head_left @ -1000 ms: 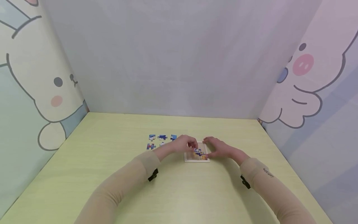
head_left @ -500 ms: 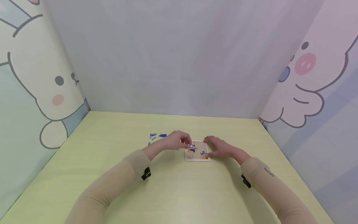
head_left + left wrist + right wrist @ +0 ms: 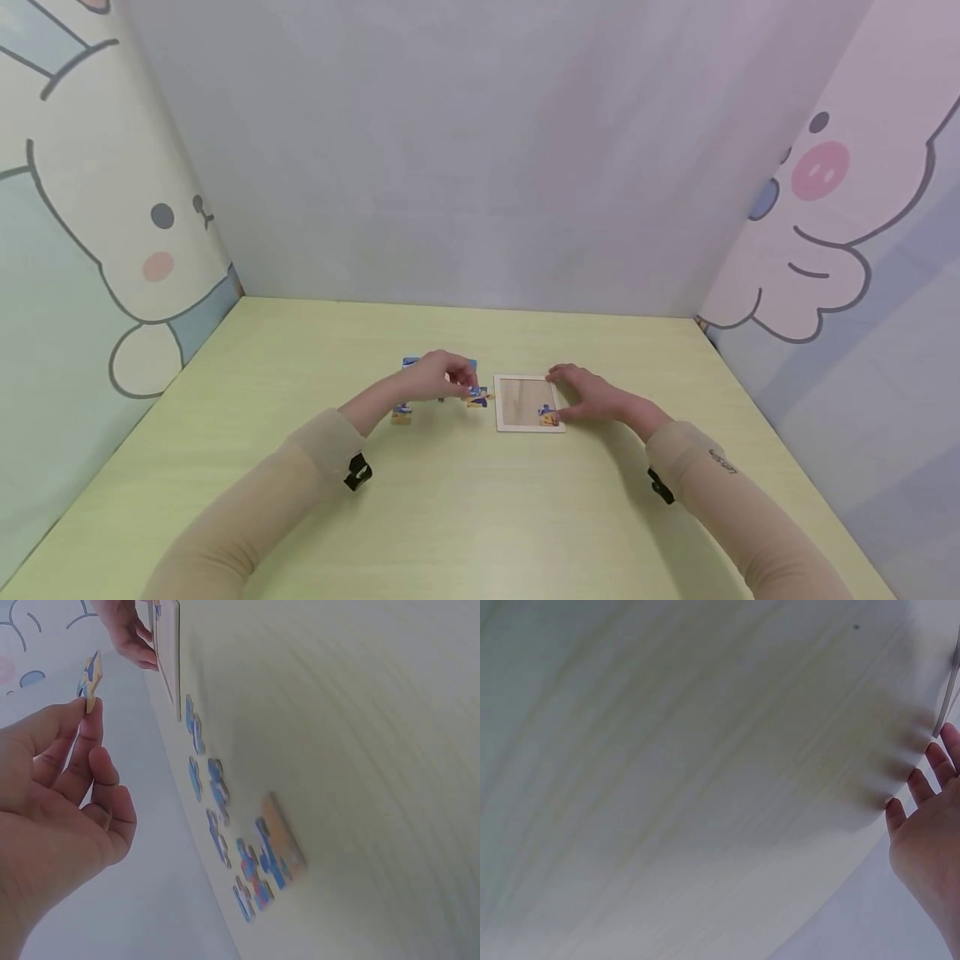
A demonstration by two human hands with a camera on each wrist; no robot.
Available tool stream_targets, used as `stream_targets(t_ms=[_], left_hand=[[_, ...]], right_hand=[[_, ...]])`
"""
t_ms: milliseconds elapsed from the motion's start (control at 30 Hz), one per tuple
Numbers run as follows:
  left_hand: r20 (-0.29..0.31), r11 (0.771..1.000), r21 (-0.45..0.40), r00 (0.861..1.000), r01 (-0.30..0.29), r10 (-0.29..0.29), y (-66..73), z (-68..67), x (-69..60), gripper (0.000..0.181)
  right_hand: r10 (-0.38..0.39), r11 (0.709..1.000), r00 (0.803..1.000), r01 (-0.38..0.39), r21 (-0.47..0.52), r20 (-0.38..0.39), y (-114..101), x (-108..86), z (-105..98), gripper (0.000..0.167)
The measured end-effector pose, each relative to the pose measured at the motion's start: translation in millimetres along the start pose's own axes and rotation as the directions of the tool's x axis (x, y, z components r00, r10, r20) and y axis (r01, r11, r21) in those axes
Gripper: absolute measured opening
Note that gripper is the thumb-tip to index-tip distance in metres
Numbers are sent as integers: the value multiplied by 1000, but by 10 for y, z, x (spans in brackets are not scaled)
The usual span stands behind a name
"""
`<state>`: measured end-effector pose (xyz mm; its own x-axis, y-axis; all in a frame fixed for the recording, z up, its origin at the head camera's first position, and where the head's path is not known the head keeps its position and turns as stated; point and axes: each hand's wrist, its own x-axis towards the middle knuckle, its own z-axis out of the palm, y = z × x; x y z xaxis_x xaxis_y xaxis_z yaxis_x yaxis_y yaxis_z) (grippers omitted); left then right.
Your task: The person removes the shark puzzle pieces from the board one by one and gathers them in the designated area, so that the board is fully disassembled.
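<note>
My left hand (image 3: 435,377) pinches a blue and yellow jigsaw piece (image 3: 477,397) between thumb and fingertips, just left of the puzzle frame (image 3: 522,430). The left wrist view shows this piece (image 3: 91,675) raised above the table, seen almost edge-on. Inside the frame's lower right corner lies another jigsaw piece (image 3: 547,416); bare wood shows across the remainder. My right hand (image 3: 592,396) rests along the frame's right edge, thumb near that corner piece and fingers at the upper corner. In the right wrist view, the right hand's (image 3: 930,810) fingertips touch the tabletop beside the frame.
Several loose jigsaw pieces (image 3: 217,791) lie on the table left of the frame, partly hidden by my left hand in the head view. A pale yellow tabletop (image 3: 465,508) extends around them. A grey curtain wall (image 3: 465,167) stands behind, with cartoon-printed panels on both sides.
My left hand has moved left from over the puzzle frame, carrying the jigsaw piece out past its left edge. The right hand stays at the frame; the view shifts slightly.
</note>
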<state>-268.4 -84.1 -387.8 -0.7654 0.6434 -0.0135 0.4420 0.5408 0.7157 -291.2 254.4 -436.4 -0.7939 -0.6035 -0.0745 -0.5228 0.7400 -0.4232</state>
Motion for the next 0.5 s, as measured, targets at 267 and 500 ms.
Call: stream_targets(t_ms=[267, 500], left_hand=[[5, 1000, -10, 1000, 23, -23, -270, -42, -196, 5], [21, 999, 3, 998, 53, -53, -457, -30, -325, 5]], right_hand=[[7, 1000, 1000, -7, -11, 9, 7, -3, -3, 73], [21, 1000, 1000, -21, -1, 17, -9, -2, -7, 73]])
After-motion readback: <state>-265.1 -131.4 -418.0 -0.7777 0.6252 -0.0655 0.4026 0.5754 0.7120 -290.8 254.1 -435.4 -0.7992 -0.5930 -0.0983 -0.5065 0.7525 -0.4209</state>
